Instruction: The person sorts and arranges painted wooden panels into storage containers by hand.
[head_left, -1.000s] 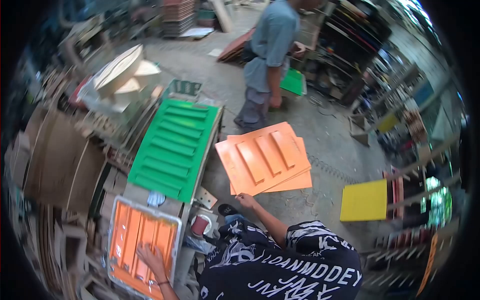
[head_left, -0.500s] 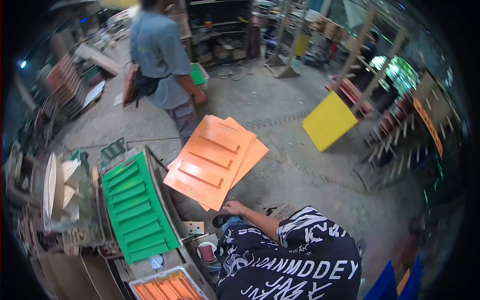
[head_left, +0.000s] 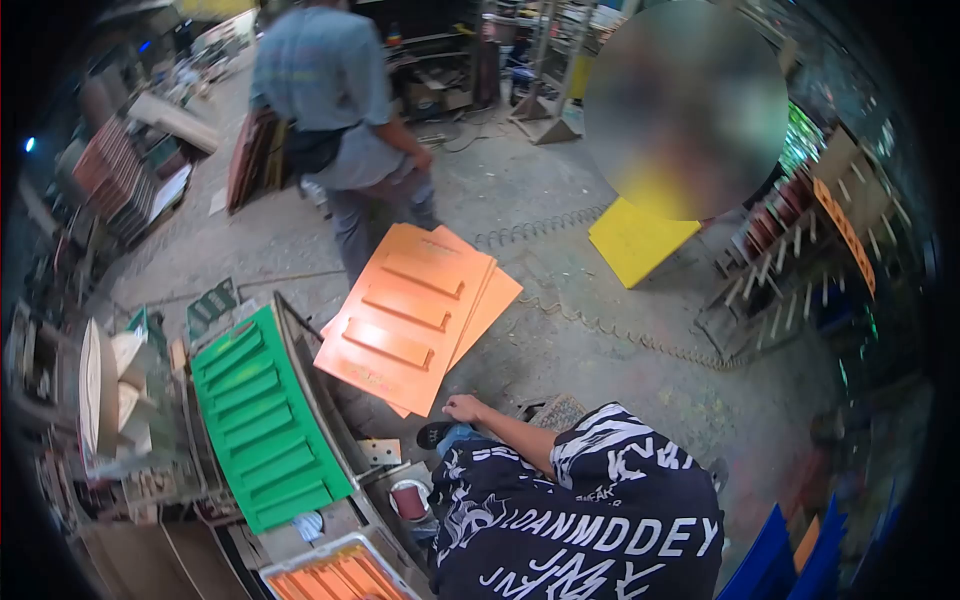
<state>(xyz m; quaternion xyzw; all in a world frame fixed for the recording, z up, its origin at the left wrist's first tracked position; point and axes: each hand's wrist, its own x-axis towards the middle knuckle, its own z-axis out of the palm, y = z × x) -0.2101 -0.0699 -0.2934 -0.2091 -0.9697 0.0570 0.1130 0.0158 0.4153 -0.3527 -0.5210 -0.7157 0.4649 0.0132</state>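
My right hand (head_left: 462, 407) reaches left from the black-and-white printed shirt (head_left: 580, 510). Its fingers look curled; anything inside them is hidden or too small to make out. Just left of the hand is the lower corner of a few overlapping orange slatted panels (head_left: 405, 310). A narrow gap seems to part hand and panels. What bears the panels is hidden. A shoe (head_left: 433, 435) shows below the hand. Nearby stands a pot with dark red contents (head_left: 408, 500). I cannot see my left hand.
A green slatted panel (head_left: 268, 420) lies on the bench at left, near a tray of orange pieces (head_left: 275, 580). A yellow panel (head_left: 640, 240), a coiled hose (head_left: 620, 325) and racks (head_left: 780, 265) stand or lie to the right. A person in grey-blue (head_left: 325, 90) is beyond the panels.
The person in grey-blue has stepped to the right and turned further away. My view has shifted slightly, moving most surroundings left and up. My right hand keeps its place beside the orange panels.
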